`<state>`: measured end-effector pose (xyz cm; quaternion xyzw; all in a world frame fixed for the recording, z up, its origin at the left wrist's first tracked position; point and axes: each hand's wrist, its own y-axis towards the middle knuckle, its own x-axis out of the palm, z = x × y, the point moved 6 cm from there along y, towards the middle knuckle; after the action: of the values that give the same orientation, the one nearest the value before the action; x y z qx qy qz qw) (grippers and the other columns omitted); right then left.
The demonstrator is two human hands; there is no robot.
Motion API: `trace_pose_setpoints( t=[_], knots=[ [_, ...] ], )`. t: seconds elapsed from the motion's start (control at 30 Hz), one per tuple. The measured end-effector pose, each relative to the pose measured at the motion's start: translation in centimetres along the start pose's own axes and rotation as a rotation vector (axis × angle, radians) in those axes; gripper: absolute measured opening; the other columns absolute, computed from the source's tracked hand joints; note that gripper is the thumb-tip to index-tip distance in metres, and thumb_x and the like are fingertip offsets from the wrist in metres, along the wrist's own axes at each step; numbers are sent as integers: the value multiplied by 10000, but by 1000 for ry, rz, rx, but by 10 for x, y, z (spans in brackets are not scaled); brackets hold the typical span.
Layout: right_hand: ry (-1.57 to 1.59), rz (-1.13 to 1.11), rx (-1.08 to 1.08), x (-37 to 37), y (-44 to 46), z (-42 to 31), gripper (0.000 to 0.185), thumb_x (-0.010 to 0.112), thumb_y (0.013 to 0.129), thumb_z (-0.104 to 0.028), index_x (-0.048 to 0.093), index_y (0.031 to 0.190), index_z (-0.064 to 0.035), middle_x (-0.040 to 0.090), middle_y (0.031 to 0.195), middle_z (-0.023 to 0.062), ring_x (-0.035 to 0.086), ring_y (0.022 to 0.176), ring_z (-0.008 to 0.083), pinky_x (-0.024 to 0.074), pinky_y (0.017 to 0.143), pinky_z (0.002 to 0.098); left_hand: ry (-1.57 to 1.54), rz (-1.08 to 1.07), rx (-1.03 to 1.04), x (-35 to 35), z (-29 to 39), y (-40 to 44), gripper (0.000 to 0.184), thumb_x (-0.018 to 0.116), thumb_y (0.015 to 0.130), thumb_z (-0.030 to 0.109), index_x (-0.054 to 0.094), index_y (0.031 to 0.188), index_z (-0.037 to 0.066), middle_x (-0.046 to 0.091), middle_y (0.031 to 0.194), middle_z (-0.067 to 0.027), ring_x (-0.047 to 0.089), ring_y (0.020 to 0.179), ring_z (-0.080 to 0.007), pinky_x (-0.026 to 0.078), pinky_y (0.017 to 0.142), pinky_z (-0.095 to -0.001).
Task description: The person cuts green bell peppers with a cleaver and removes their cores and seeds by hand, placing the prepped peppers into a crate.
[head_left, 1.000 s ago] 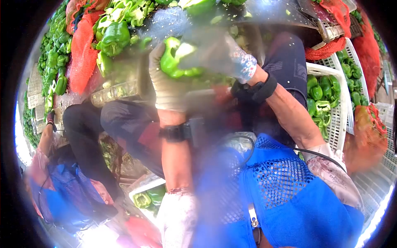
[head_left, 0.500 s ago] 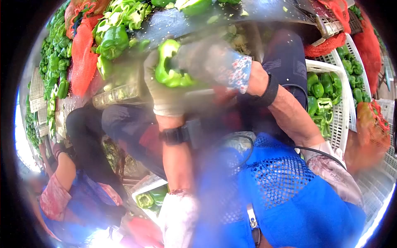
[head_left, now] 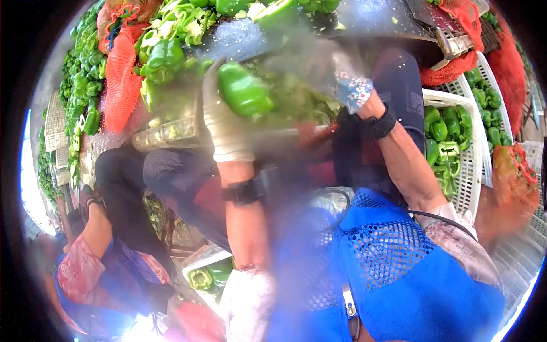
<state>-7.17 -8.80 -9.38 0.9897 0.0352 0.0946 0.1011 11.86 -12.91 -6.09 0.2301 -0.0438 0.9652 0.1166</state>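
I'm watching the left hand (head_left: pixel 223 117), in its pale glove, gripping a green pepper (head_left: pixel 246 90); the fingers are curling round its outer side, and the pepper is sitting between the two hands. Its smooth skin is facing me, so I cannot tell whether the hidden side is cut. The right hand (head_left: pixel 323 64) is hovering across from those fingers, apart from the pepper; it is blurring so much that I cannot tell whether its fingers are closing on anything.

The step in hand, as I judge it, is working on this one pepper, the left hand bearing it. The next move is calling for a firm left grip, with the right fingers staying clear of the left ones.

Beyond the left fingertips, a pile of cut pepper pieces (head_left: pixel 185 24) is lying on the dark work surface (head_left: pixel 235 41), with another pepper (head_left: pixel 165 60) sitting nearer. Out past the right fingers, a white crate (head_left: pixel 470 153) is holding more peppers.

As for writing, a faint pale mark is showing on the trouser leg (head_left: pixel 399 80) beside the right hand, but I'm making out no letters. No brand or label is reading clearly anywhere.
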Motion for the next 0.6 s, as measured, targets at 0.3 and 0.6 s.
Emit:
trace_pose_setpoints(
  t=[0.3,0.6],
  knots=[
    [-583,221,-303,27,20,-32,547,685,886,-325,559,1308,1,635,1248,154,605,1096,173,483,954,306,-426,39,-25,19,18,0,485,479,987,393,531,1204,-38,552,1215,-195,488,1198,-305,372,1079,-450],
    [-589,153,-91,30,12,-49,506,610,949,-321,528,1333,-2,630,1223,121,605,1083,177,487,941,298,-314,40,16,18,21,-9,532,458,984,454,547,1236,-6,570,1256,-169,503,1210,-299,380,1066,-443]
  ],
)
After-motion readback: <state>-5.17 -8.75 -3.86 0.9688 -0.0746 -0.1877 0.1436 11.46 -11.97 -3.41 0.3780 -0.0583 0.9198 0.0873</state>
